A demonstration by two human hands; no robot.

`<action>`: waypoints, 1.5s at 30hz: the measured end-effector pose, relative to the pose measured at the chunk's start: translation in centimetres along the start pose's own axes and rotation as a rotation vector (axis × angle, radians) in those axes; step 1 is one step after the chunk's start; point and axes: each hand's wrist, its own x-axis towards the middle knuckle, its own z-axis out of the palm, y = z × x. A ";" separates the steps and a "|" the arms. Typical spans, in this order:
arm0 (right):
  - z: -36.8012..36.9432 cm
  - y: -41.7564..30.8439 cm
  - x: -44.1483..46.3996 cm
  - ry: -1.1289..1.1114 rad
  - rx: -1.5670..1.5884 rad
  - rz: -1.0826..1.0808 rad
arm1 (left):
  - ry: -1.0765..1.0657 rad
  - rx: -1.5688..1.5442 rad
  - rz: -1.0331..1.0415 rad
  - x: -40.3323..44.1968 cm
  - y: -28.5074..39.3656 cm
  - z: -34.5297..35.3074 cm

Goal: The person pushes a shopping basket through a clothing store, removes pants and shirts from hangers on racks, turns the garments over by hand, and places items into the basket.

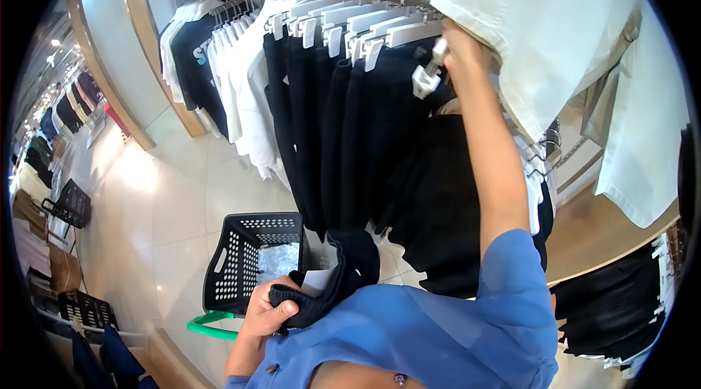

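My left hand (pixel 267 310), low in front of my body, is closed around a folded black garment (pixel 356 261) with a white label or tag. The garment's exact kind cannot be made out. My right hand (pixel 461 47) reaches up to the rack, its fingers closed about a white clip hanger (pixel 426 81); part of the hand is hidden by pale trousers (pixel 540 31) hanging in front. Beside it, black trousers (pixel 343 126) hang from white clip hangers (pixel 369 20) along a curved rail.
A black shopping basket (pixel 219 265) with a green handle (pixel 208 328) stands on the tiled floor, clear plastic packaging (pixel 279 261) inside. White shirts (pixel 248 90) hang farther left. A wooden shelf (pixel 584 243) curves along the right. Other baskets (pixel 69 203) sit at far left.
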 end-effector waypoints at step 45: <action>-12.8 2.0 -26.6 -1.013 -1.137 -0.439 | 0.317 0.259 0.016 6.4 -0.4 1.3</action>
